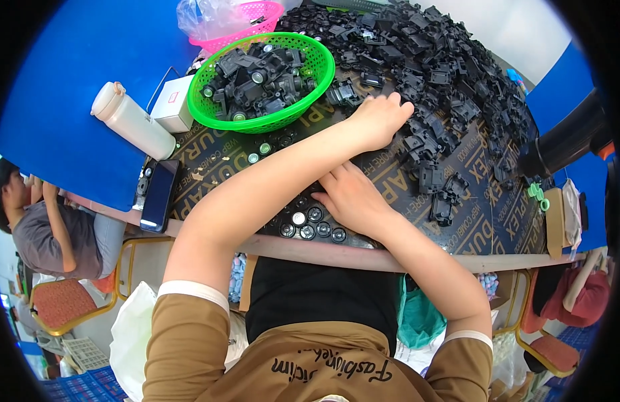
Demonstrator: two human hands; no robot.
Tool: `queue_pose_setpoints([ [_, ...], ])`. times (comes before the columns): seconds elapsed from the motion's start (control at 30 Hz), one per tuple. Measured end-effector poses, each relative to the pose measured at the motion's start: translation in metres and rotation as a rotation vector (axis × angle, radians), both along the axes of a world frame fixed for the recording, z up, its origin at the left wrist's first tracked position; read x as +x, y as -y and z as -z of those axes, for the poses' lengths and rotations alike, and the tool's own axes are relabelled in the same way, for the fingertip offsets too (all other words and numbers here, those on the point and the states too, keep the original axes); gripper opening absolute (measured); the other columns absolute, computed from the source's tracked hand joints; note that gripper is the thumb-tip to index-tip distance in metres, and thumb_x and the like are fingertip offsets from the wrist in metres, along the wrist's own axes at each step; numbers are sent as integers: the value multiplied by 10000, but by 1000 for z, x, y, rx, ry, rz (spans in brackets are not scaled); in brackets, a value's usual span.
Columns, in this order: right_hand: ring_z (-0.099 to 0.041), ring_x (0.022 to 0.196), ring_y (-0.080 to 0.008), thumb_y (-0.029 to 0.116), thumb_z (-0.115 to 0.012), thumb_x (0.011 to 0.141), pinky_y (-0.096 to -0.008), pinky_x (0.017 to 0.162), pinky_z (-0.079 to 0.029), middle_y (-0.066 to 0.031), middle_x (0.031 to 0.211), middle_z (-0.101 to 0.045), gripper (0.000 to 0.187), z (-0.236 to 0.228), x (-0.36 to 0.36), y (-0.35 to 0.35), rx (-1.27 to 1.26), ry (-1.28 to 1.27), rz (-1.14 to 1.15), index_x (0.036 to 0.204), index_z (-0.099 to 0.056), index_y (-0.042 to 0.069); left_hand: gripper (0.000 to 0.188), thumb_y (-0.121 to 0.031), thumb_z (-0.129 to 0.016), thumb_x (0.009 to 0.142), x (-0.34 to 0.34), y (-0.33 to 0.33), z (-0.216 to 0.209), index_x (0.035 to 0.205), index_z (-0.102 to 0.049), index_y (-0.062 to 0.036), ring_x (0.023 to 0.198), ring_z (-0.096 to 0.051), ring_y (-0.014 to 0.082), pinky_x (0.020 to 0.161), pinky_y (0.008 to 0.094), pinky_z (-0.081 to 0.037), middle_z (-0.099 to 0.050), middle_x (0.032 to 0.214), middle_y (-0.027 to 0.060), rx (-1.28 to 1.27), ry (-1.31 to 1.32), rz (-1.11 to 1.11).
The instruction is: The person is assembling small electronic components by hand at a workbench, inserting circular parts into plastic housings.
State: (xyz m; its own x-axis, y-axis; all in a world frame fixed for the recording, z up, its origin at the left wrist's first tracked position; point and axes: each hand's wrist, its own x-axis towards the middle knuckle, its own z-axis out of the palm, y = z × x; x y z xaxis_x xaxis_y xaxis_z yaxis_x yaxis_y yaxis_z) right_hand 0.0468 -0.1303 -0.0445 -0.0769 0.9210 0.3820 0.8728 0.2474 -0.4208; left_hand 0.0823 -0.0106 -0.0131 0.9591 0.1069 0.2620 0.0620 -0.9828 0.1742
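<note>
My arms are crossed, with the left forearm lying over the right hand's fingertips. My left hand [384,122] is at the near edge of a big heap of black plastic housings [424,74]. Its fingers are curled, and whatever they hold is hidden. Under that forearm, my right hand [353,201] rests low over the table, thumb apart from the fingers and nothing visible in it. Beside its thumb sit several small round black parts [315,214], one with a white top [298,218]. A green basket [206,115] full of assembled black pieces [256,77] stands beyond my left forearm.
At the left are a white bottle [132,120], a white box [174,104] and a phone [160,195]. A pink basket [263,13] stands behind. A black tube-like object [565,137] juts in at right, above green rings [538,195]. Other people [55,228] sit nearby.
</note>
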Motion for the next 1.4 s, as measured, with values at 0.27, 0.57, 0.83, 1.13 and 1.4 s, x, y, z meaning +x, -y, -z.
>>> queue_pose_setpoints([
  [0.27,-495,1019,-331,171,-648,756,-395,865,-437,-173,1037,-502,344,0,0,4,22,-16,75,1025,-525,-5,382,-109,-663,650,-20,-12,-13,999,-592,29,946,-585,279,809,316,-471,-570,1031,181,-289,286,110],
  [0.57,-534,954,-332,167,-621,788,-416,794,-448,-152,1023,-520,294,-9,4,7,-137,12,83,1037,-530,39,281,-52,-538,880,-99,1,-32,1121,-397,-29,921,-612,280,786,403,-541,-578,1000,156,-1784,335,128],
  [0.83,-548,870,-347,55,-579,796,-383,709,-453,-160,967,-503,257,-35,20,20,92,-284,196,1044,-515,34,177,-122,-597,874,-110,-9,-17,1009,-529,-30,860,-601,185,758,337,-514,-581,951,62,-1804,422,-101],
  [1.13,-511,737,-151,134,-461,913,-249,649,-416,-86,931,-494,275,-33,24,19,227,-564,296,1145,-511,-3,500,-109,-627,849,-113,4,-16,1307,-433,-49,934,-536,115,855,282,-437,-551,1023,20,-1881,309,226],
  [1.4,-483,692,-84,169,-451,951,-206,611,-390,-25,892,-507,263,-20,35,19,105,-1092,155,1119,-534,-15,165,-19,-637,815,-105,8,-5,940,-531,-35,891,-542,100,838,251,-436,-585,960,28,-1517,417,127],
])
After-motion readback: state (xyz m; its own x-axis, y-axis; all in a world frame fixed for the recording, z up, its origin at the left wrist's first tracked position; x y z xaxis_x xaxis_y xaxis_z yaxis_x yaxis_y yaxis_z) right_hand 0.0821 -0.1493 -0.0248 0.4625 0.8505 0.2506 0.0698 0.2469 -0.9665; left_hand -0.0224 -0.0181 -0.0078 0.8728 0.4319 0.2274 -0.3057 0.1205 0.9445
